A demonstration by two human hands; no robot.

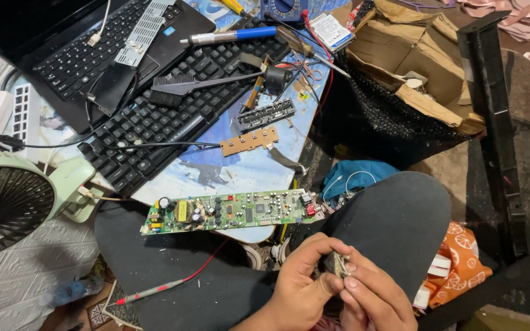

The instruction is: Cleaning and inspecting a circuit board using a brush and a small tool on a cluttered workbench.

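We are holding our left hand point(299, 288) and right hand point(372, 300) together over our lap, fingertips pinching inward.

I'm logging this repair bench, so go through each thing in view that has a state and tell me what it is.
Left hand: pinching the small part.
Right hand: pinching the same part.
Small part: held between both hands, too small to identify.
Green circuit board: bare, lying flat on the table edge.
Laptop: open, screen dark.
Fan: running or stopped, cannot tell.
Cardboard box: open, torn.
Red probe: lying unused.
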